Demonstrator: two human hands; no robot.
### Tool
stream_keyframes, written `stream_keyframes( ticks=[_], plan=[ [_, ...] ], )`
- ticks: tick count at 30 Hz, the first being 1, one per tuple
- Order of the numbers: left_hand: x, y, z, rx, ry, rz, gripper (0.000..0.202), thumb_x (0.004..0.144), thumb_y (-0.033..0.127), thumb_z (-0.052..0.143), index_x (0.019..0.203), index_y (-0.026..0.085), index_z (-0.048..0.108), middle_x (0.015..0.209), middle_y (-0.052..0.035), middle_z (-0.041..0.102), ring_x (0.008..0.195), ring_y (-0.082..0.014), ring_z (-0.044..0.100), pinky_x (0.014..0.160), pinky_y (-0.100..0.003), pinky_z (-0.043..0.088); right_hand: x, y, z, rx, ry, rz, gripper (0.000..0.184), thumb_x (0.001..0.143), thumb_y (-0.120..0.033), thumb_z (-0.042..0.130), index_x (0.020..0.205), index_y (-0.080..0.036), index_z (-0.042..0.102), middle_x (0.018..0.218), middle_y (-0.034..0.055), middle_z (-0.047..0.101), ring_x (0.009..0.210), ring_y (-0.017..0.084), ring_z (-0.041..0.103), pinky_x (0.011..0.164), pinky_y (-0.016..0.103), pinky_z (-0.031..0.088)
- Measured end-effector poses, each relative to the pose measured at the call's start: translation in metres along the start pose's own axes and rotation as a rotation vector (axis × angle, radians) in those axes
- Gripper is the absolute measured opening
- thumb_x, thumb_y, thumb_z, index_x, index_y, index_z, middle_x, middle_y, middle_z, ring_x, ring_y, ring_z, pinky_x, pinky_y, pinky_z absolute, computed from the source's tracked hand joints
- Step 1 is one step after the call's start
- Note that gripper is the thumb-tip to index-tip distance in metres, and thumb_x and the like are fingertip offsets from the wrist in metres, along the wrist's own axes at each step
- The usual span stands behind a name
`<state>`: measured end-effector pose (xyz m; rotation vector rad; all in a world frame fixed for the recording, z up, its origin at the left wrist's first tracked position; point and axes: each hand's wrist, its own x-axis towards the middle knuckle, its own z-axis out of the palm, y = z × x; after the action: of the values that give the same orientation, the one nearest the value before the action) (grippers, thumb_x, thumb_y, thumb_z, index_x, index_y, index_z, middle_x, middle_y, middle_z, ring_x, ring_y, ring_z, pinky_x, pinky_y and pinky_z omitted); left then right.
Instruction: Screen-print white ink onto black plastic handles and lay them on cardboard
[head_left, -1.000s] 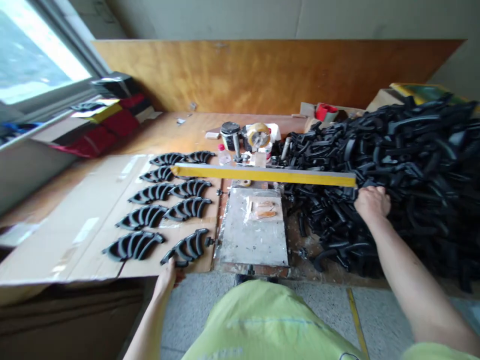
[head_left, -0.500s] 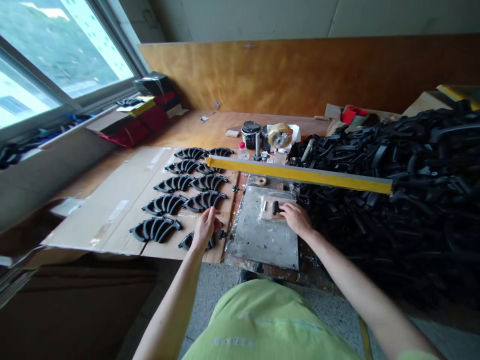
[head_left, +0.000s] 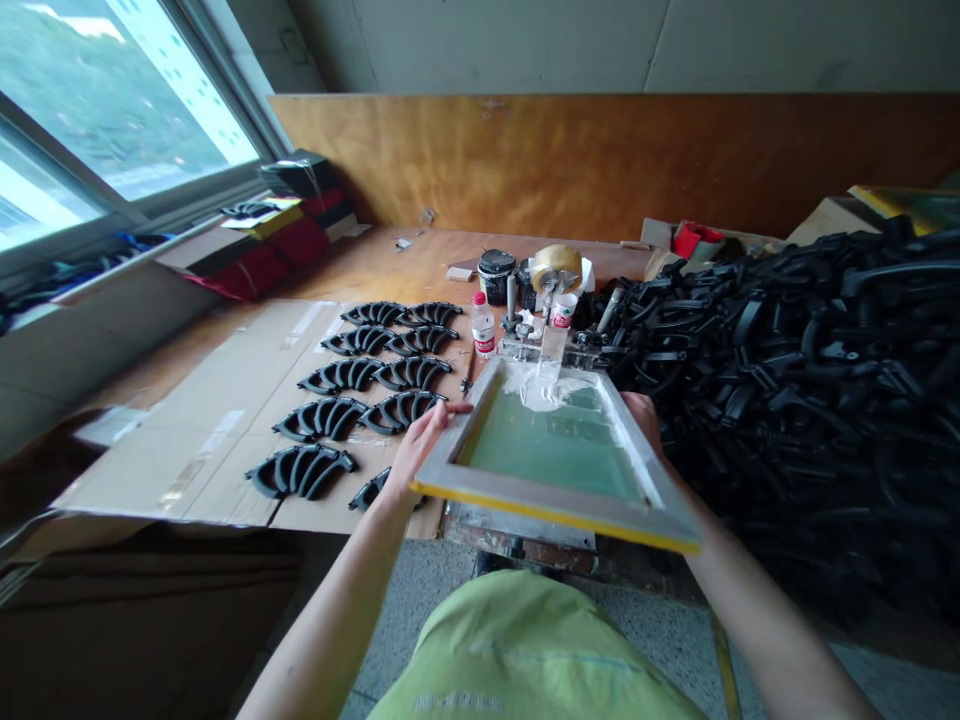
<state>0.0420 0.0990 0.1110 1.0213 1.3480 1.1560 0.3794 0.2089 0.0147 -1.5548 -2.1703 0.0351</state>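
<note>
A framed printing screen with green mesh and white ink at its far end lies tilted down in front of me. My left hand grips the frame's left rail, fingers closed on it. On the right rail rests my right hand, mostly hidden behind the frame. Under the screen a metal plate shows at the near edge. One black curved plastic part lies just left of my left hand.
Two rows of black curved parts lie on flat cardboard. A big heap of black parts fills the right. A small bottle, tape roll and black jar stand behind the screen. A window is at left.
The screen frame has swung down from raised to nearly flat over the plate. My left hand left the black part for the frame's left rail; my right hand moved from the plate to the right rail.
</note>
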Motion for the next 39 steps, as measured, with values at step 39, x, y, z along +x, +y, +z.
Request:
stream_keyframes(
  ticks=[39],
  plan=[
    [-0.015,-0.040,-0.010,0.039,-0.030,-0.199,0.063,0.076,0.054,0.063,0.130,0.023,0.053,0.081,-0.0010,0.067,0.066,-0.0150,0.061,0.055,-0.021,0.045,0.109,-0.056,-0.015,0.060,-0.176,-0.080,0.057,0.082,-0.033,0.063,0.136,-0.036,0.045,0.102,0.0020,0.067,0.085,0.019,0.062,0.071,0.027,0.045]
  ],
)
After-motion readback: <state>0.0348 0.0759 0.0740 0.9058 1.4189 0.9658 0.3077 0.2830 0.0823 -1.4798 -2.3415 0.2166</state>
